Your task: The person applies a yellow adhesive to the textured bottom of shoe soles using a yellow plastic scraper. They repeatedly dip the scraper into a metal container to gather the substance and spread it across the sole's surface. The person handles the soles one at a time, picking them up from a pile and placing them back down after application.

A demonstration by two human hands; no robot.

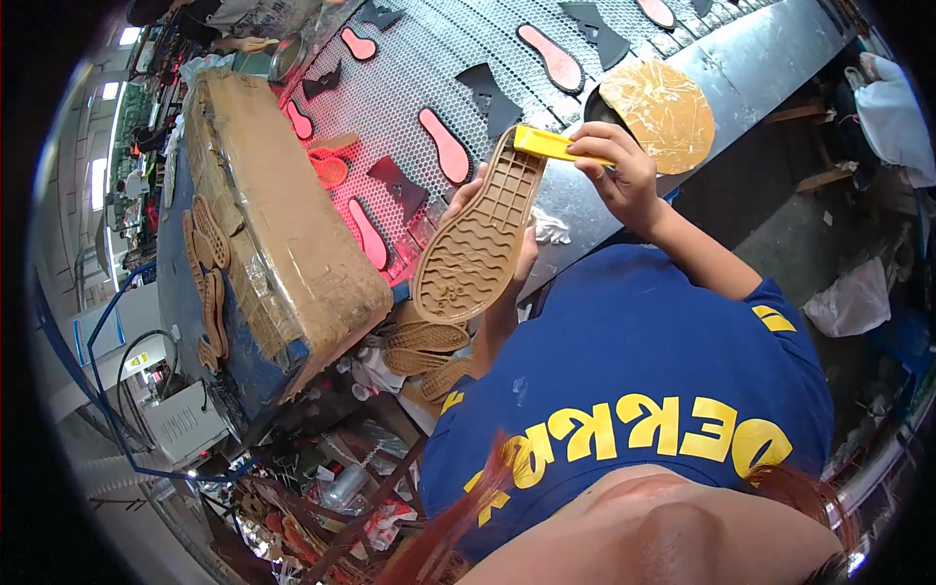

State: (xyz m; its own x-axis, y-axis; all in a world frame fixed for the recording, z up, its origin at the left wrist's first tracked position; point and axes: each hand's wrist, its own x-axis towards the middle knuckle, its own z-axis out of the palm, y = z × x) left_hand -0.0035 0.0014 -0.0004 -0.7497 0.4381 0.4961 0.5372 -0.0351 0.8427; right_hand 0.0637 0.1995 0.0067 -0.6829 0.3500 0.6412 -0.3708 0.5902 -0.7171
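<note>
My left hand [524,261] grips a tan shoe sole [470,255] from beneath, fingers along its edges. The sole is tilted, its wavy and gridded tread facing me. In my right hand [624,177] is a yellow flat-sided tool [546,143], pinched between thumb and fingers. The tool's far end touches the narrow end of the sole; its exact kind is unclear. Just beyond my right hand, a round tan lid [665,109] with pale streaks sits over a dark round container.
A mesh conveyor [429,83] carries pink insoles [446,146] and black cut pieces [487,97]. A metal ledge [751,58] runs along its near side. At left stands a large cardboard box [283,214], with tan soles [210,234] beyond it and more soles [427,336] below.
</note>
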